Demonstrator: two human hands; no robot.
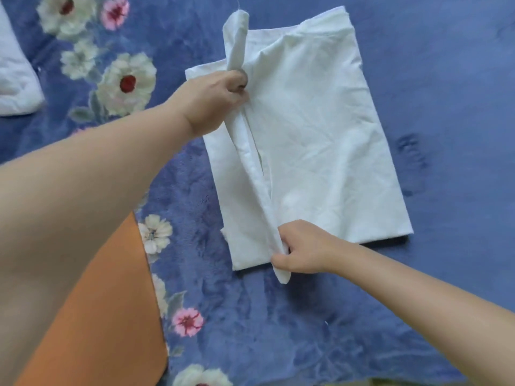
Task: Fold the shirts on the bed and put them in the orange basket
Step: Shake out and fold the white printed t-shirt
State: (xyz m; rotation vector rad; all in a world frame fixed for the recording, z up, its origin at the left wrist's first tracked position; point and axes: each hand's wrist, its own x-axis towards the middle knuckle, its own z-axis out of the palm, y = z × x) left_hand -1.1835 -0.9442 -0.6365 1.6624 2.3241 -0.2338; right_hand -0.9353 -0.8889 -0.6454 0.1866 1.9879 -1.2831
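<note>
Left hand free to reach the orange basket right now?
Probably not yet: the left hand grips the white shirt's raised fold, as does the right hand. The orange basket sits under the left forearm, nothing between.

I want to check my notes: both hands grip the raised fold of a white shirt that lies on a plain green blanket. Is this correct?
Not quite. The head view shows the blanket is blue with flowers, not plain green. The left hand and right hand do grip the raised fold of the white shirt.

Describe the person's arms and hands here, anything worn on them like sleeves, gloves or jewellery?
Both arms are bare as far as the view shows, with no sleeves visible. The left hand and right hand wear no gloves, and no rings, watch or bracelet can be seen on the fingers or wrists that show.
</note>
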